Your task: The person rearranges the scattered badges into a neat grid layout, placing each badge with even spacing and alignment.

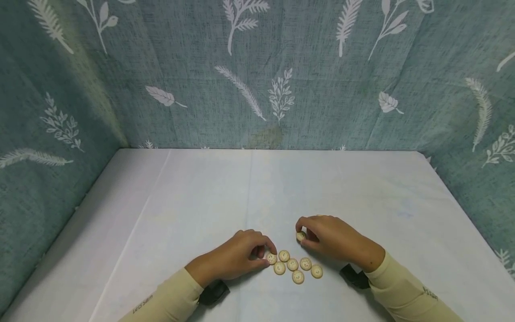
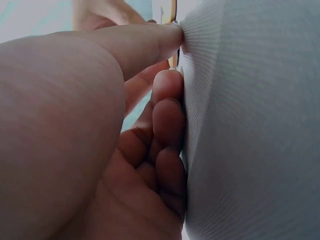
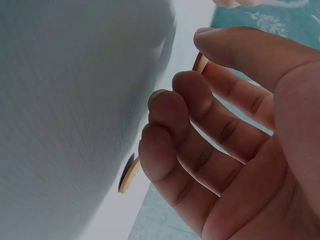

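Thumb and index finger of my left hand (image 1: 241, 254) pinch the edges of a round wooden button (image 1: 271, 258) lying on the white cloth. In the left wrist view its other fingers curl against the cloth. Farther off and to the right, my right hand (image 1: 335, 237) holds another wooden button (image 1: 301, 236) between thumb and index finger; in the right wrist view this button (image 3: 200, 63) is tilted and raised off the cloth. Between the hands lie several similar buttons, among them a front one (image 1: 298, 277) and a rightmost one (image 1: 316, 271).
A white cloth (image 1: 193, 192) covers the table. Green leaf-patterned fabric (image 1: 306, 112) stands along its back and sides. Another button (image 3: 130, 175) lies on the cloth beyond the right hand's fingers, mostly hidden in the head view.
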The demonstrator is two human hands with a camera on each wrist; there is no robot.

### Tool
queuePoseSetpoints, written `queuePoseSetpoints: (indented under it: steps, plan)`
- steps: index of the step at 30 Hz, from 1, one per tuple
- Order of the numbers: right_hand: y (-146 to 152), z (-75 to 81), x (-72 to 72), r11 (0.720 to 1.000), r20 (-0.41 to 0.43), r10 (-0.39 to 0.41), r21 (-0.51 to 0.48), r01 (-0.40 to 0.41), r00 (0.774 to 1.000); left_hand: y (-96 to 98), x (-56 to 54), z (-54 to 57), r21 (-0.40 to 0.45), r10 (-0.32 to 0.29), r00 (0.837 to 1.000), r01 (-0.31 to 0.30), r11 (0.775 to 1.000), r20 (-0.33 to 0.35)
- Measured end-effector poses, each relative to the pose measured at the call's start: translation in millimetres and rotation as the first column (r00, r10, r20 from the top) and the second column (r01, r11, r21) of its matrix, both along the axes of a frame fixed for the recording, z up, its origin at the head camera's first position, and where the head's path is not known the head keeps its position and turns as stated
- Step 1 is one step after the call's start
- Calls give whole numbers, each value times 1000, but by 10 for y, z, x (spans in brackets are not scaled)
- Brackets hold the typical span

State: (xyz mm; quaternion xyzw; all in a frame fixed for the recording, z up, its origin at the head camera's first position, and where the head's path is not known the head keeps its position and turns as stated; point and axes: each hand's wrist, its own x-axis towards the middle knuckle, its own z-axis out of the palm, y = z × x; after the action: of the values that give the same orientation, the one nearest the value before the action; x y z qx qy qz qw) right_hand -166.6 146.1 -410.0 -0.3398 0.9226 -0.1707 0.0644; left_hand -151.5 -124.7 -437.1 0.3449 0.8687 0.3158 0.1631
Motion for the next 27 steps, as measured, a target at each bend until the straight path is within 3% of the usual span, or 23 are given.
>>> queuePoseSetpoints:
  steps: [5,19,27]
  plan:
    - [20,-15,-23,1000,0,-17,-4,17,1000,-7,4,-9,7,-4,1000,4,1000,-24]
    - [50,-24,-54,999,33,-40,-7,40,999,-6,15,-15,-13,6,1000,-6,1000,-8]
    - [84,-31,-71,999,9,-44,-13,44,999,0,11,-14,-15,9,1000,-9,1000,-3]
